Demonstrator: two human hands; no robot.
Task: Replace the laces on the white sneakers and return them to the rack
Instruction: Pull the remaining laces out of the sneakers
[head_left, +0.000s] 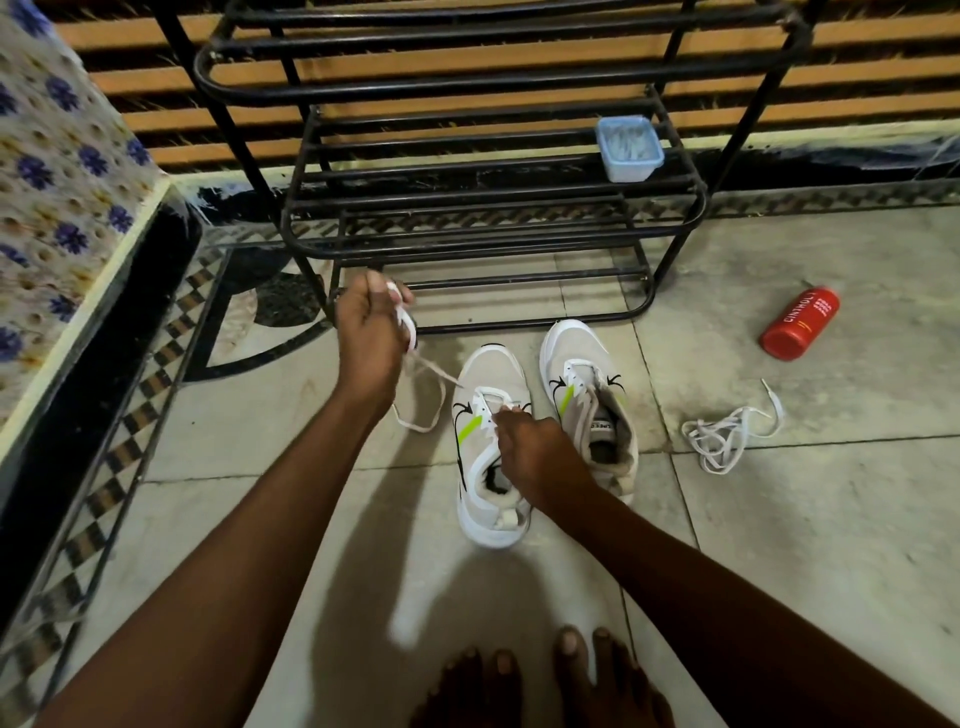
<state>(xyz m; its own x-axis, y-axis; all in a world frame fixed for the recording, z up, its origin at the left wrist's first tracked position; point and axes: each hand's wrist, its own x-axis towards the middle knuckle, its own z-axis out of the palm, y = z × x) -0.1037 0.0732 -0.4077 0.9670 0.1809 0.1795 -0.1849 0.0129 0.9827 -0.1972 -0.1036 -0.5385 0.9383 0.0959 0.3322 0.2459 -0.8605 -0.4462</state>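
The lacing step is judged to be in hand, though whether the lace is being drawn in or out cannot be told. A bunched length of this flat, white woven tape is held raised in the left hand, whose grip is clamped on it, just in front of the rack's lowest bars. From there it runs slack down to the eyelets of the nearer sneaker, which stands on the tiled floor. The eyelet row is pinched by the right hand, its grip closed at the lace there. The other sneaker stands just beside it, tongue slumped open, the upper of pale mesh with smooth white trim and lime flashes. A loose lace lies in a limp tangle to the right, well apart. Next, the slack should be taken up evenly and the stiff tip fed through the following eyelet. The rack, of round black metal tube, carries a small plastic tub.
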